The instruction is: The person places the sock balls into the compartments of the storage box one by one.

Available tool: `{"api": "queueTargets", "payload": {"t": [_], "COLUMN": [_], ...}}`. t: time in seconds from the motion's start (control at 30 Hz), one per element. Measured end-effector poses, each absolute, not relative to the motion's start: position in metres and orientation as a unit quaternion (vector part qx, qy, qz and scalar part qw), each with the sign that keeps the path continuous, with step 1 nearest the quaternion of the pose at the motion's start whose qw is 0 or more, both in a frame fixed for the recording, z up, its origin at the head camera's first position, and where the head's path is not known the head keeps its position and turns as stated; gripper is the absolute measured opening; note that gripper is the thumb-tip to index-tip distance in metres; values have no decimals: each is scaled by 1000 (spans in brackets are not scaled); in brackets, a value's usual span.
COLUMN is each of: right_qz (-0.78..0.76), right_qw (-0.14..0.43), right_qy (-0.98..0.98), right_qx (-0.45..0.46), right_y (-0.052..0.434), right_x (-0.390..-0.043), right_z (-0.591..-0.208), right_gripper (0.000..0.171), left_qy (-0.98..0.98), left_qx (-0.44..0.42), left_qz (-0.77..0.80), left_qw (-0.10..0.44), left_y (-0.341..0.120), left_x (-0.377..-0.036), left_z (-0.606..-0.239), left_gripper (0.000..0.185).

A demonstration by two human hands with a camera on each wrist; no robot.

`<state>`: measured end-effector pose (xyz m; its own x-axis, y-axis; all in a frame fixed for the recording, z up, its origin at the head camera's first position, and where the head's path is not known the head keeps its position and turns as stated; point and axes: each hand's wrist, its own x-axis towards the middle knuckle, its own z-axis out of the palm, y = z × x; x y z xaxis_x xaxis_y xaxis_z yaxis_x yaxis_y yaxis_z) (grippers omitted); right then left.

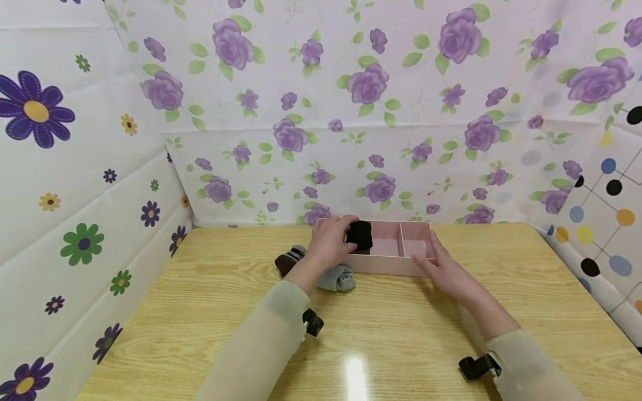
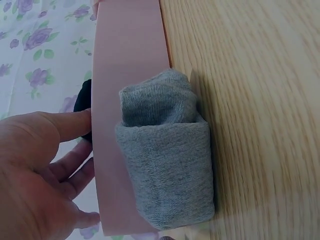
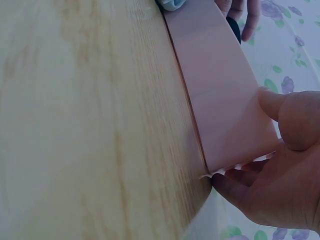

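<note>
A pink divided box (image 1: pixel 391 266) stands near the table's far edge. My left hand (image 1: pixel 327 240) pinches a black bundle (image 1: pixel 360 236), apparently a rolled sock, between thumb and fingers at the box's left compartment. The box wall hides most of that bundle in the left wrist view. My right hand (image 1: pixel 448 274) grips the right end of the box, its thumb on the front wall and the other fingers round the end. A grey folded sock (image 2: pixel 167 170) lies against the front wall, below my left hand. Left of it is a dark brown striped sock (image 1: pixel 288 260), partly hidden.
The wooden table (image 1: pixel 391 334) extends in front of the box and to both sides. A flowered cloth (image 1: pixel 321 139) hangs directly behind it, with patterned sheets at the left and right. Black wrist cameras (image 1: pixel 313 323) are strapped at both sleeves.
</note>
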<state>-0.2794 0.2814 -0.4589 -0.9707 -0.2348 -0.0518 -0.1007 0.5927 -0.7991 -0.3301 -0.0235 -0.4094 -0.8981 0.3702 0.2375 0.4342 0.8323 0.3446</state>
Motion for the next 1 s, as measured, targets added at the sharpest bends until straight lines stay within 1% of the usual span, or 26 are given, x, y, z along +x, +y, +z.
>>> {"api": "queueTargets", "payload": {"t": [0.27,0.43,0.6,0.83,1.0], "right_qz": [-444,-441,-443,-441,-447], "right_qw": [78,77,77,76,79], "right_qy": [887,889,888,889,886], "right_qx": [-96,-96,-96,-95,-93], "right_y": [282,282,282,281,282], "right_x": [-278,-278,-279,-279,-279], "right_z": [-459,-458,-458,-459,-459], "right_gripper": [102,102,103,104,105], "left_qy": [-952,-949,-948,-946,-947], "left_qx": [-215,-214,-202,-195,-192], "left_qz": [-202,-216,-231,-249,-248], "left_qw": [84,83,77,67,66], "left_y": [-26,-29,-33,-44,-57], "left_x": [-330,-328,-327,-322,-315], "left_z": [-411,-410,-409,-410,-411], "left_gripper": [51,48,50,62,65]}}
